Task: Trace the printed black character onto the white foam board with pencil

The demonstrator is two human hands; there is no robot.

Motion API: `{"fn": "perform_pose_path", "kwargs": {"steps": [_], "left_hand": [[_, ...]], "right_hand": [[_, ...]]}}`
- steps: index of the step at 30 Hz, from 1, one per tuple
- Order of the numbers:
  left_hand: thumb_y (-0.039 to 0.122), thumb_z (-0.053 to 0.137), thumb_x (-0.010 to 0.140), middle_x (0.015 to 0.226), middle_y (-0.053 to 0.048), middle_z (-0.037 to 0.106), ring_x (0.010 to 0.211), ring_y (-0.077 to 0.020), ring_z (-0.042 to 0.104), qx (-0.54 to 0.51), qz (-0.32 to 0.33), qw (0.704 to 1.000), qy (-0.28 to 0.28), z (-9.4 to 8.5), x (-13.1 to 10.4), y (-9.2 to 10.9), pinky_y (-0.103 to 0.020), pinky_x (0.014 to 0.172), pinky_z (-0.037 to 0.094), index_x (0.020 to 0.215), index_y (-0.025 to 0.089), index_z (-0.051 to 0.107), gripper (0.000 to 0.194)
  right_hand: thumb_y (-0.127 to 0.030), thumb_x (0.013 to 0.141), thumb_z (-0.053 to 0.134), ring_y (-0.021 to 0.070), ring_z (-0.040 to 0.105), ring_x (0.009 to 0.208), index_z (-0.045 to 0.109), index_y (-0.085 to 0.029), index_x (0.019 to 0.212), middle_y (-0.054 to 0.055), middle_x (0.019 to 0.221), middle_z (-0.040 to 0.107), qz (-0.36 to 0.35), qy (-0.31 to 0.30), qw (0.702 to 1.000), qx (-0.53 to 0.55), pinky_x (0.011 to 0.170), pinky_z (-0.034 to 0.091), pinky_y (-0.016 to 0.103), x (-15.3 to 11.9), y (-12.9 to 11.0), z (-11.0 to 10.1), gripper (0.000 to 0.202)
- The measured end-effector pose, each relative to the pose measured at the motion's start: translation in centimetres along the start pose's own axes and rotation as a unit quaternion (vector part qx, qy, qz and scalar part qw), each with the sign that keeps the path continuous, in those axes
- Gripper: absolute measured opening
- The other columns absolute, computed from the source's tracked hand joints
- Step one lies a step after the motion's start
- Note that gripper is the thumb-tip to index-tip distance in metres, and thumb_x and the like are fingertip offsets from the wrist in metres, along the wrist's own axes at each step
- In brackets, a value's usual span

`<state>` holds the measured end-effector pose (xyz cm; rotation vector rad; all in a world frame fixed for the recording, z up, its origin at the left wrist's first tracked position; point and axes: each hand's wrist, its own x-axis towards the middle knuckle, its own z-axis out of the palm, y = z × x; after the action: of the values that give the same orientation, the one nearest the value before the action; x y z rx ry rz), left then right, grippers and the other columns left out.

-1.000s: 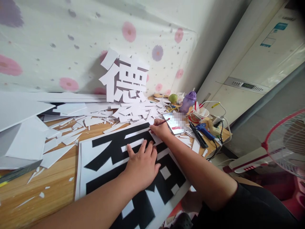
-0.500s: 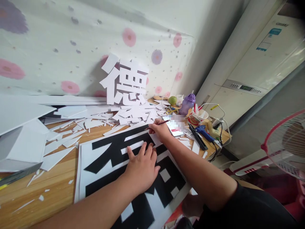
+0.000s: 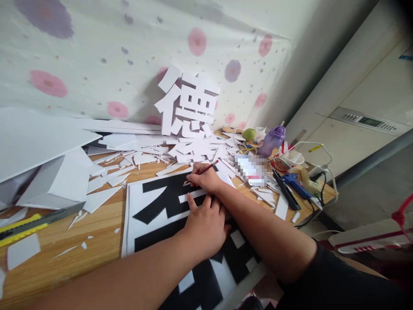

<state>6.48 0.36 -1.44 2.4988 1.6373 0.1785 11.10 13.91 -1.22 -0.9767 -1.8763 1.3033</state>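
Note:
My right hand (image 3: 206, 177) is closed in a pinch round a slim dark pencil (image 3: 208, 167) with a red end. Its tip points down to the left, at the upper part of a sheet (image 3: 155, 211) with large black character shapes on white. Flat on the same sheet lies my left hand (image 3: 208, 226), fingers spread, just below the right wrist. White gaps show between the black strokes. My forearms and hands cover part of the lower and right side of the sheet.
A white cut-out character (image 3: 190, 103) leans on the flowered wall covering. White offcuts (image 3: 196, 148) litter the wooden table. Left are white boards (image 3: 38, 142) and a yellow cutter knife (image 3: 32, 224). Right are a phone (image 3: 251, 170), purple bottle (image 3: 272, 140), paper bowl (image 3: 285, 161) and blue glue gun (image 3: 297, 185).
The view has swung left, so the table things sit further right. My right hand with the pencil has shifted left along the sheet's upper strokes. My left hand stays flat on the sheet.

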Motion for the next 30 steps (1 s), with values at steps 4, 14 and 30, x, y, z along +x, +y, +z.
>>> {"fn": "perform_pose_path", "kwargs": {"steps": [4,14,30], "left_hand": [[0.048,0.058,0.1,0.152,-0.017,0.06,0.138,-0.0426,0.049,-0.004,0.0,1.0,-0.006,0.0,0.0,-0.01,-0.095,0.11,0.022,0.151,0.02,0.053,0.058],[0.039,0.057,0.1,0.151,-0.017,0.061,0.137,-0.0419,0.049,-0.006,-0.001,1.0,-0.004,-0.22,-0.07,0.05,-0.097,0.108,0.021,0.151,0.019,0.052,0.055],[0.04,0.054,0.101,0.155,-0.017,0.058,0.145,-0.0417,0.043,-0.004,0.001,1.0,-0.004,0.0,0.0,-0.03,-0.096,0.109,0.019,0.15,0.02,0.054,0.052]], "right_hand": [[-0.012,0.075,0.069,0.0115,0.059,0.05,0.05,-0.021,0.057,-0.005,0.048,0.06,-0.001,-0.013,1.0,-0.021,0.049,0.04,0.021,-0.01,-0.12,0.16,0.028],[-0.007,0.074,0.065,0.0101,0.05,0.053,0.045,-0.022,0.057,-0.008,0.051,0.054,-0.022,0.051,0.995,-0.088,0.054,0.033,0.023,0.56,0.78,0.21,0.03],[-0.013,0.076,0.065,0.0108,0.05,0.051,0.047,-0.022,0.059,-0.006,0.052,0.058,0.005,0.076,0.995,-0.07,0.051,0.037,0.023,0.15,0.35,-0.13,0.027]]}}
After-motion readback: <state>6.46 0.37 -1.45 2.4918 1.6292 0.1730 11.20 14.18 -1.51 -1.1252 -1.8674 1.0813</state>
